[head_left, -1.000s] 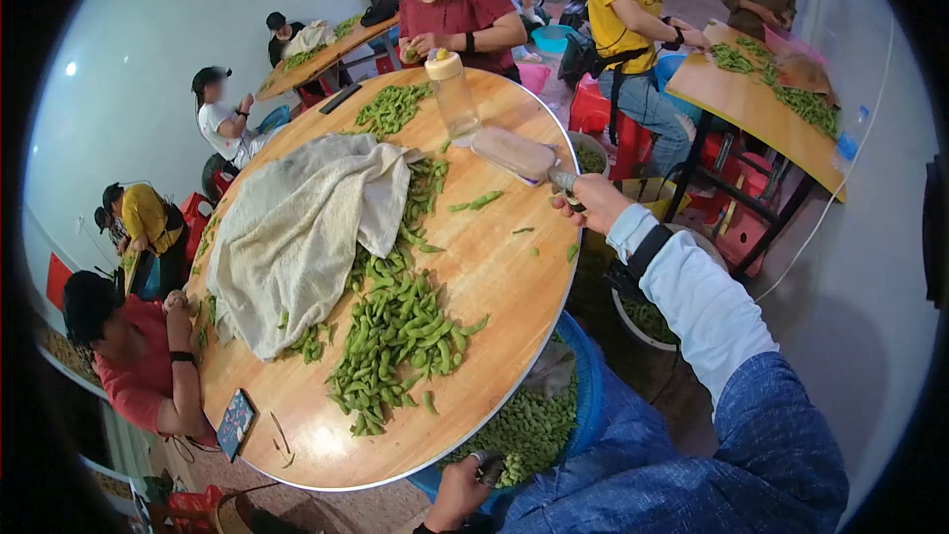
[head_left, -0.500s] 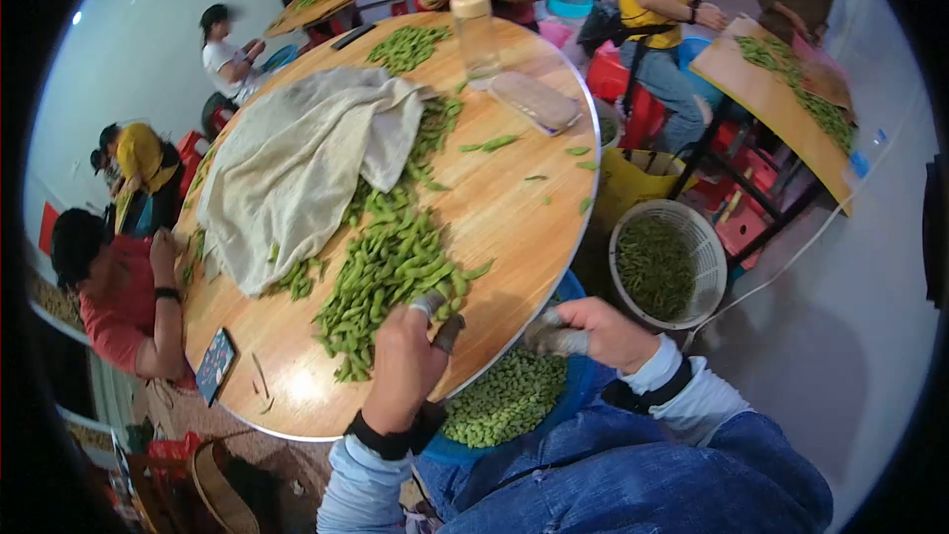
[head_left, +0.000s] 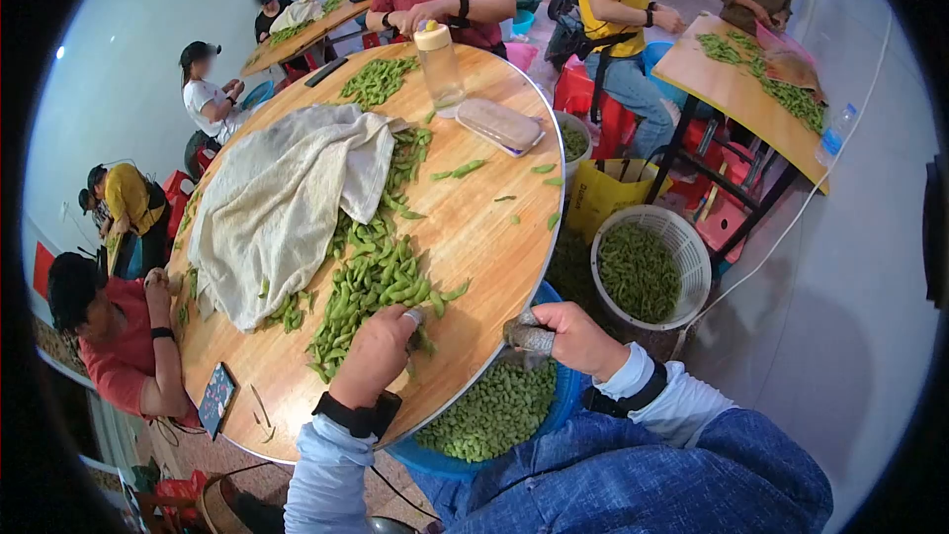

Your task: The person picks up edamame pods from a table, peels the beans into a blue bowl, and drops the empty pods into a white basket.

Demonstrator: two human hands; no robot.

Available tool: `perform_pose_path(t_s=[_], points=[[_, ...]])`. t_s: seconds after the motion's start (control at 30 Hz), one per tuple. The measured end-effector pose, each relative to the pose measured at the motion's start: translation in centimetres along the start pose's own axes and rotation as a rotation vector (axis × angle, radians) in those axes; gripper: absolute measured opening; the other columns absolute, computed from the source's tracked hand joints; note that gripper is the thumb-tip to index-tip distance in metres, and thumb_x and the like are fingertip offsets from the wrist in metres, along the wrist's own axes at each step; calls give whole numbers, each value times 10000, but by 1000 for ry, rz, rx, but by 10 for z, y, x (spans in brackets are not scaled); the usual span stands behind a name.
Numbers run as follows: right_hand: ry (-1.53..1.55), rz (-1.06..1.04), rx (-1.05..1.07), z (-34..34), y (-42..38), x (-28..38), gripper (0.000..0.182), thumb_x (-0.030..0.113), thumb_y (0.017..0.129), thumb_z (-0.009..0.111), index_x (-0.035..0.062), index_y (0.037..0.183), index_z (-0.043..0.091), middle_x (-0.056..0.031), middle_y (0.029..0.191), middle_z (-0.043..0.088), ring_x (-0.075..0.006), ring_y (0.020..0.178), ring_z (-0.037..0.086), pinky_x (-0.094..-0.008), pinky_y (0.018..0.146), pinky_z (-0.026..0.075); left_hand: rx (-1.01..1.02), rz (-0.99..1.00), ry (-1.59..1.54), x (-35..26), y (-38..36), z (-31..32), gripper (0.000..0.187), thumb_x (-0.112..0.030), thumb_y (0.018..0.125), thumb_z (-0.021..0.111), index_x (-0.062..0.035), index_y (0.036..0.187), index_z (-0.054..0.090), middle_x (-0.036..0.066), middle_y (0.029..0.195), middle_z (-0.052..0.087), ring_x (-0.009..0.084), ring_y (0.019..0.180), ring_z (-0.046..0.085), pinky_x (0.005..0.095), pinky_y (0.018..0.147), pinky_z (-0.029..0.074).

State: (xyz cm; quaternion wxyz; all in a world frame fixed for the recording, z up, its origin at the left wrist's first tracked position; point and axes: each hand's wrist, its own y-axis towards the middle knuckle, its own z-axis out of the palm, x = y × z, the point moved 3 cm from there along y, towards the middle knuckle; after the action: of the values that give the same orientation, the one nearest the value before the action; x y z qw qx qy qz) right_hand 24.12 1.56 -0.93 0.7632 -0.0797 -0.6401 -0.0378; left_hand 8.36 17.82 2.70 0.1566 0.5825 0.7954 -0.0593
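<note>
A heap of green edamame pods (head_left: 361, 287) lies on the round wooden table (head_left: 494, 227). My left hand (head_left: 374, 356) is at the heap's near edge, fingers curled in a pinch with a pod showing beside the covered fingertips. Over the table's rim, my right hand (head_left: 573, 336) is closed, its thumb and finger wrapped in grey coverings; whatever they hold is hidden. Shelled green beans (head_left: 494, 410) fill a blue basin (head_left: 435, 457) under the table edge, just below my right hand. A whitish cloth (head_left: 287, 208) covers more pods behind the heap.
A capped bottle (head_left: 440, 69), a lidded case (head_left: 499, 127) and a patterned phone (head_left: 216, 398) rest on the table. To the right stand a white basket (head_left: 697, 272) of pods and a yellow bag (head_left: 608, 200). Several people sit or stand around at tables.
The view has shifted, so the tables appear further left. My left hand's fingers have drawn together at the pods. My right hand stays closed by the table rim above the basin.
</note>
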Motion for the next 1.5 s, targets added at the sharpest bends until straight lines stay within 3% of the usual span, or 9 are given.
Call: perform_pose_path(t_s=[0.2, 0.33, 0.47, 0.5, 0.57, 0.9, 1.03, 1.27, 1.5], points=[[-30, -41, 8, 29, 5, -14, 272, 55, 804, 571, -19, 1062, 523, -33, 886, 586, -74, 796, 514, -216, 714, 418, -191, -8, 180, 3, -13, 0, 237, -47, 607, 610, -45, 843, 580, 132, 662, 513, 331, 665, 531, 403, 567, 425], [-45, -17, 14, 46, 14, -17, 335, 32, 810, 548, -19, 1132, 470, -42, 897, 581, -74, 810, 510, -212, 711, 411, -370, -213, -4, -7, -36, -3, 171, -62, 640, 641, -18, 788, 567, 123, 641, 561, 306, 581, 551, 372, 496, 432], [132, -27, 90, 67, 24, -5, 305, 16, 818, 524, -18, 1118, 480, -32, 890, 579, -63, 814, 503, -207, 709, 409, -479, -279, -247, -36, -55, -5, 227, -7, 624, 665, -15, 836, 584, 144, 689, 590, 271, 599, 583, 327, 524, 460], [140, -3, 107, 70, 25, -3, 286, 16, 818, 523, -18, 1100, 494, -29, 886, 580, -61, 812, 503, -208, 709, 411, -506, -262, -214, -38, -60, 0, 225, -6, 644, 661, -14, 860, 599, 102, 714, 615, 169, 551, 567, 267, 503, 454], [119, 7, 137, 73, 27, -4, 243, 16, 818, 524, -19, 1058, 524, -24, 878, 583, -58, 809, 504, -211, 712, 415, -540, -253, -207, -46, -68, 5, 223, -13, 653, 663, -7, 865, 592, 104, 704, 605, 188, 563, 569, 264, 532, 466], [-93, -111, 436, 71, 24, 11, 185, 32, 810, 544, -28, 984, 563, -7, 894, 592, -64, 815, 511, -231, 745, 425, 103, -300, -939, -47, -89, 11, 150, -78, 826, 472, 8, 941, 515, 94, 740, 556, 170, 710, 524, 290, 659, 423], [-115, -46, 328, 72, 21, 6, 213, 42, 812, 544, -24, 1015, 548, -19, 918, 587, -68, 824, 512, -232, 759, 421, -81, -293, -1062, -48, -95, 32, 128, -79, 829, 483, 0, 926, 509, 82, 717, 539, 156, 678, 495, 276, 634, 411], [22, 77, 283, 80, 5, -1, 183, 51, 825, 517, -26, 987, 553, -18, 905, 590, -68, 813, 518, -227, 741, 428, -440, -345, -429, -67, -99, 38, 240, -23, 665, 615, -6, 881, 512, 175, 715, 560, 367, 651, 547, 378, 516, 427], [13, 131, 205, 82, 3, -1, 126, 48, 811, 519, -13, 898, 587, 10, 803, 579, -50, 737, 496, -222, 671, 424, -478, -256, -109, -72, -94, 37, 374, -4, 506, 624, -14, 865, 517, 121, 643, 509, 297, 597, 526, 387, 475, 395]])
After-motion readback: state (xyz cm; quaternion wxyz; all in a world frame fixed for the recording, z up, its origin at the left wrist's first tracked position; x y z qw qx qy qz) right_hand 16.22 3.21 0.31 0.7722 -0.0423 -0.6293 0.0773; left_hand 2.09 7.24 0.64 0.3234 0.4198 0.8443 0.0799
